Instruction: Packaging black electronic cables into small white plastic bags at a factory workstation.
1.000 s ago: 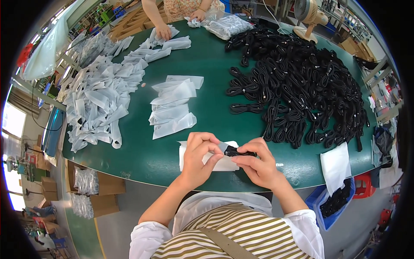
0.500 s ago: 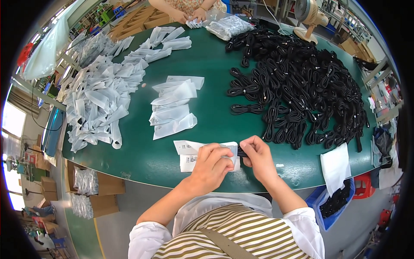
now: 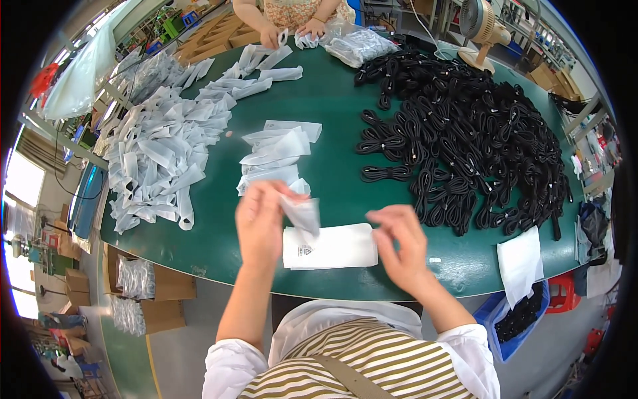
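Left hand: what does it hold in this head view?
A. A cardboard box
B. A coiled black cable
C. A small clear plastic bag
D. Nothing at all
C: the left hand lifts a small clear plastic bag above the flat white bags on the green table, while the coiled black cables lie untouched to the right and the right hand is empty.
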Tool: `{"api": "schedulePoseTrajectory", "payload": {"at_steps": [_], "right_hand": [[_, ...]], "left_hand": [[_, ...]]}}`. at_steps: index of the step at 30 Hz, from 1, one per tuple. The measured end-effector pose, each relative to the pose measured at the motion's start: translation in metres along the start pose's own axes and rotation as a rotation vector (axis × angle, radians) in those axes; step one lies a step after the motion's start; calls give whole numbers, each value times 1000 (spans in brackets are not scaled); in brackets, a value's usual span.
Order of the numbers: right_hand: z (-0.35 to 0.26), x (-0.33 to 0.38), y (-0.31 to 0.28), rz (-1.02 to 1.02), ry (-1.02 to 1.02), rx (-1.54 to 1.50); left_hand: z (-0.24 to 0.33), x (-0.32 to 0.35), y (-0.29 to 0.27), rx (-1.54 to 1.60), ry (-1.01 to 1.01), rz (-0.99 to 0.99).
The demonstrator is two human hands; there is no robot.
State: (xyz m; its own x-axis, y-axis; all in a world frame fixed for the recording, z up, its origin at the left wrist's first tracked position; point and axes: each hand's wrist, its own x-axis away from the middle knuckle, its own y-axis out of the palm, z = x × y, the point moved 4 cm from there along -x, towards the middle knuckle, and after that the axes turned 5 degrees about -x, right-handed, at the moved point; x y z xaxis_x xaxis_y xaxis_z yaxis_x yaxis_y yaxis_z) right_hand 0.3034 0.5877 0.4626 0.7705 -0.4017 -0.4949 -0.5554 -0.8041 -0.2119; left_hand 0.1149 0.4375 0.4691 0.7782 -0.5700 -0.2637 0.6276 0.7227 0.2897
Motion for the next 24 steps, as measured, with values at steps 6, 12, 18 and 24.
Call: {"api": "schedulePoseTrajectory", "payload": {"at_steps": [6, 12, 18, 24], "right_hand": [[58, -1, -57, 144, 167, 1090], [80, 6, -65, 118, 140, 1097], [71, 29, -66, 276, 351, 434], [61, 62, -38, 76, 551, -119]], "left_hand": [[-8, -56, -37, -802, 230, 141], [-47, -38, -6, -1234, 624, -103], [-54, 55, 61, -924, 360, -523], [-72, 71, 71, -1111, 356, -552]]}}
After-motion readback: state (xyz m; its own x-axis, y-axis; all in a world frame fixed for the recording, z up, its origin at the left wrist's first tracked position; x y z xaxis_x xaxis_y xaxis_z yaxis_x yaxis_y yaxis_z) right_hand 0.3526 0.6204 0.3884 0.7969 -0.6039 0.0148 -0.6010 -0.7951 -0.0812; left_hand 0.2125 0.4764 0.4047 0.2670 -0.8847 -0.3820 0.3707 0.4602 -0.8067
